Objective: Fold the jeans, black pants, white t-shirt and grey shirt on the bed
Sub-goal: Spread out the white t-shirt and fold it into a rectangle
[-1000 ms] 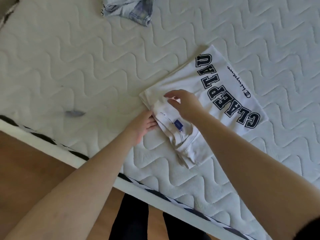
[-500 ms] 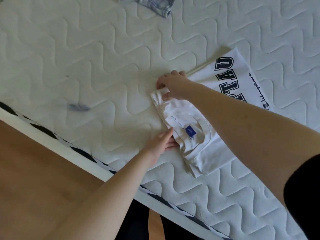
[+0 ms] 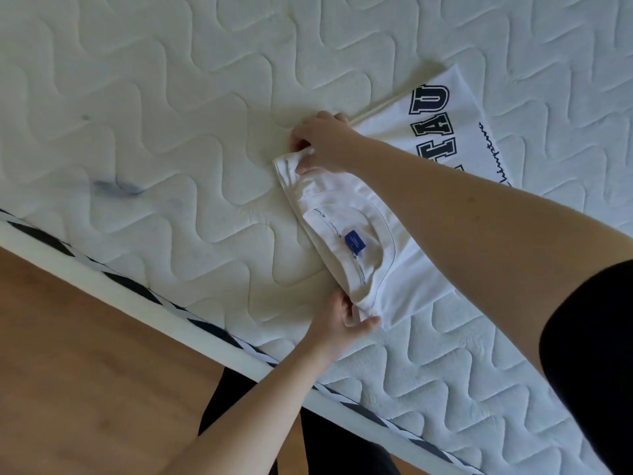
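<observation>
Surface: quilted white mattress (image 3: 171, 97) with a wavy stitch pattern, its bare part stretching wide to the left of and beyond both hands.
Mattress edge: black-and-white striped piping (image 3: 137, 282) runs diagonally just behind the left wrist, with wooden floor (image 3: 85, 354) past it.
Mark: a small dark smudge (image 3: 116, 186) sits on the quilting, well apart from the fingers, to their left.
White t-shirt (image 3: 404, 269): lies flat on the mattress, already folded into a long narrow band, neckline end between the two hands; black block lettering (image 3: 435, 118) shows on the part past the right hand.
Label: blue neck tag (image 3: 352, 242) faces up inside the collar, roughly midway between the two hands.
Right hand (image 3: 322, 142): at the far corner of the collar end, fingers curled and pinching a bunched bit of the white cloth; the thumb presses on top.
Left hand (image 3: 346, 320): at the near corner of the same end, thumb on top of the cloth edge and fingers tucked beneath, gripping the fold.
Shirt edges: the short edge between the hands looks layered and slightly uneven; the long far edge runs straight away from the right fingers.
Person: dark trouser legs (image 3: 335, 440) show below the mattress edge.
</observation>
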